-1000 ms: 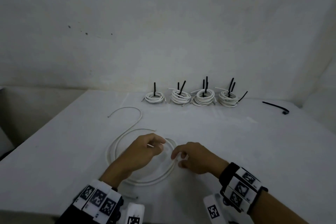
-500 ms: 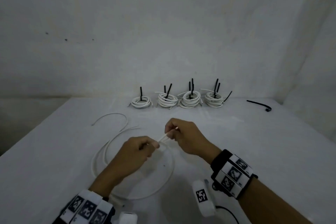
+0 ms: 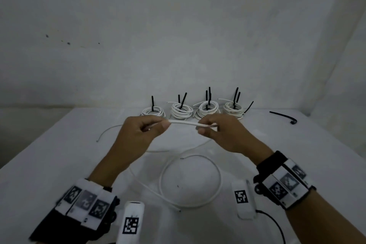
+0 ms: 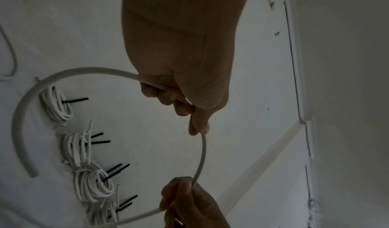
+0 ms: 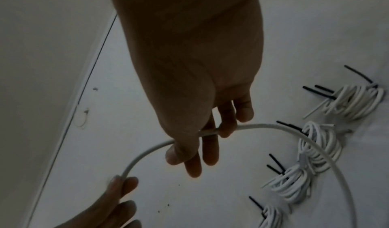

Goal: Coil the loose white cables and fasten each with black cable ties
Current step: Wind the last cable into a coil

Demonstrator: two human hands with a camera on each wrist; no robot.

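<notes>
Both hands are raised above the white surface [image 3: 59, 164], holding a short straight run of thin white round cable [image 3: 184, 123] between them: the left hand [image 3: 136, 134] pinches it between thumb and curled fingers, and the right hand [image 3: 221, 132] pinches it the same way, its other fingers hanging looser in the wrist view. The rest of that cable droops from the hands and lies in one wide open loop [image 3: 190, 182] on the surface just below them, a thinner tail curving off to the left of the loop. It looks light and springy rather than limp, holding its curve, so I'd judge it wants to uncoil unless each turn is caught against the last; gripping close to where turns cross should tame it. Beyond the loop, against the wall, stand four finished white coils [image 3: 198, 110] with black tie tails sticking up, and a spare black cable tie [image 3: 283, 116] lies to the right of them, well apart from the hands. There is open room around the loop on both sides, though the surface's near edge is close under the wrists.
</notes>
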